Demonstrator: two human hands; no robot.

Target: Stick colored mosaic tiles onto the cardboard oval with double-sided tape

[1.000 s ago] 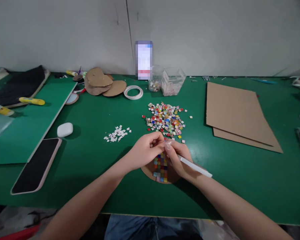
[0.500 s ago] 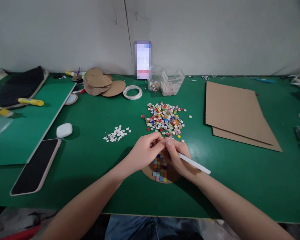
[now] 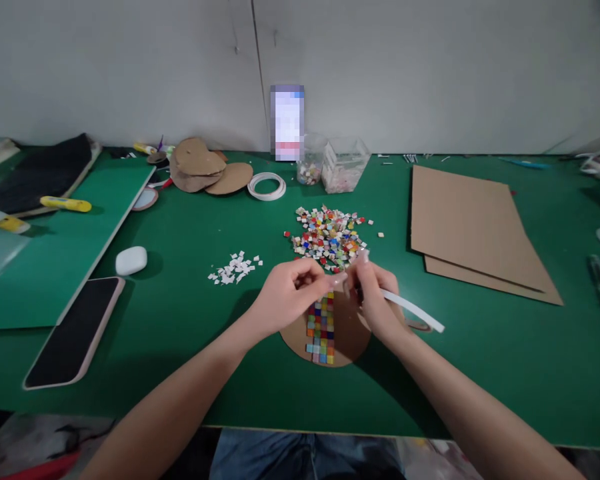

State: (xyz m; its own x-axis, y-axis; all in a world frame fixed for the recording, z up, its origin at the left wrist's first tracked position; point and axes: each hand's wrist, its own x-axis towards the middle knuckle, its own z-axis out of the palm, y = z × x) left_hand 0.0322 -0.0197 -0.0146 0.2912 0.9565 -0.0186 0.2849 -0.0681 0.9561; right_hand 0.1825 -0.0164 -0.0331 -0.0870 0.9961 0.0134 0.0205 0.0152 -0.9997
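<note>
My left hand (image 3: 293, 293) is closed in a pinch above the cardboard disc (image 3: 353, 337); whatever is at its fingertips is too small to make out. Just to its right, my right hand (image 3: 377, 293) is closed around a white strip (image 3: 415, 310), whose free end sticks out toward my right forearm. A thin looped edge shows under the strip, its kind unclear. Rows of coloured mosaic tiles (image 3: 321, 328) lie on the disc, partly hidden by my left hand. Behind both hands spreads a heap of loose mosaic tiles (image 3: 330, 233).
White paper bits (image 3: 235, 268) lie left of the hands. Farther back are a tape roll (image 3: 267, 187), cardboard pieces (image 3: 195, 163), clear containers (image 3: 347, 167) and an upright phone (image 3: 287, 123). Cardboard sheets (image 3: 470, 227) lie right; another phone (image 3: 75, 333) and a white case (image 3: 131, 261) left.
My right hand has moved away from the left, up and to the right, with the white strip. The fingertips are now apart, and more of the tiled disc shows.
</note>
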